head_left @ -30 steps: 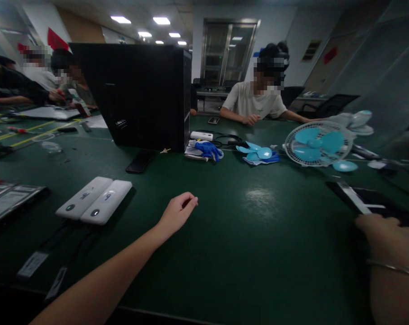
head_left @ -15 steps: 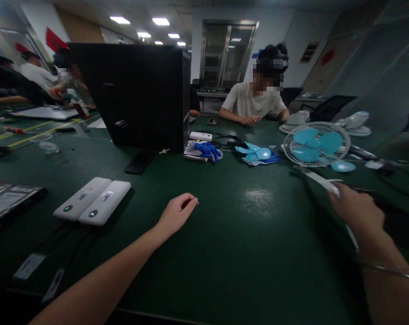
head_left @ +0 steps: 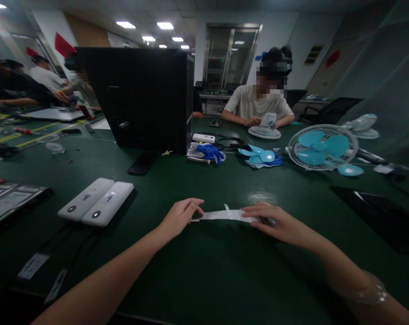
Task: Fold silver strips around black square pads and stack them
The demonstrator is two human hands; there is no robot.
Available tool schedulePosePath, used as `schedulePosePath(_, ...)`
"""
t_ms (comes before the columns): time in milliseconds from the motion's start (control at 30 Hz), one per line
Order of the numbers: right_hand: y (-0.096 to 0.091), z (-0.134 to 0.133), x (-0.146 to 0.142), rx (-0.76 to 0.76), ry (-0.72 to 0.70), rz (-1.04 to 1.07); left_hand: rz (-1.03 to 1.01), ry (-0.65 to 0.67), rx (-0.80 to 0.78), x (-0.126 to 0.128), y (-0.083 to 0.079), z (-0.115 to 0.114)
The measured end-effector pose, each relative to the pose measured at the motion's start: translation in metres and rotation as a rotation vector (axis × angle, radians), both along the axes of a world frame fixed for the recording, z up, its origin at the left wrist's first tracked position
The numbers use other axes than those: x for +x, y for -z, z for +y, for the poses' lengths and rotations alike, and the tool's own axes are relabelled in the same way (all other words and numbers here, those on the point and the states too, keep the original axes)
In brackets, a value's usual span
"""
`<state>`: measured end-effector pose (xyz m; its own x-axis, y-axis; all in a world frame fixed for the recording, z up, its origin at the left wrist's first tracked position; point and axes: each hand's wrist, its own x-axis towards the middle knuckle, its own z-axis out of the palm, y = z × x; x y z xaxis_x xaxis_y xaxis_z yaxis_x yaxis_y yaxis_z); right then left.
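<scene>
A flat, narrow white strip (head_left: 215,215) with a small upright tab near its middle lies level between my two hands, low over the table's middle. My left hand (head_left: 181,217) pinches its left end between thumb and fingers. At the other end my right hand (head_left: 280,222) is closed on the strip, fingers on top and thumb beneath. Part of that end is hidden by the fingers, and a small greyish part shows beside them. What exactly the strip is, I cannot make out.
Two white power banks (head_left: 107,203) with cables lie left, near a black phone (head_left: 141,163). Behind stand a black computer case (head_left: 140,99), blue gloves (head_left: 211,152), blue fan blades (head_left: 258,155) and a caged fan (head_left: 321,146). A black flat object (head_left: 376,216) lies right. A co-worker (head_left: 258,106) sits opposite.
My right hand has brought the white strip from the right side to the middle. My left hand now grips its other end. The co-worker opposite now has a white fan part at the hands.
</scene>
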<state>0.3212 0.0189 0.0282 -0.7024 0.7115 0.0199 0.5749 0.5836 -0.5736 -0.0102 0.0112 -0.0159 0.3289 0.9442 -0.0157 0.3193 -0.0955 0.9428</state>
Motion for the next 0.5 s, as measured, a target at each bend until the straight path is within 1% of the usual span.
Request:
schedulePosePath(100, -0.0021, -0.0042, -0.0070, 0.033, -0.020, 0.047, 0.092, -0.003, 0.040, 0.0006, -0.0053, -0.0026)
schedulePosePath(233, -0.0017, -0.0047, -0.0060, 0.089, -0.027, 0.094, 0.103, -0.032, 0.067, 0.0011, -0.0085, -0.0036)
schedulePosePath(400, 0.0024, -0.0034, -0.0069, 0.162, -0.004, 0.063, 0.043, 0.069, 0.039, 0.0009, -0.0054, -0.0018)
schedulePosePath(500, 0.0076, -0.0025, -0.0080, 0.171, 0.005, 0.040, 0.080, 0.136, 0.054, 0.0020, -0.0055, -0.0028)
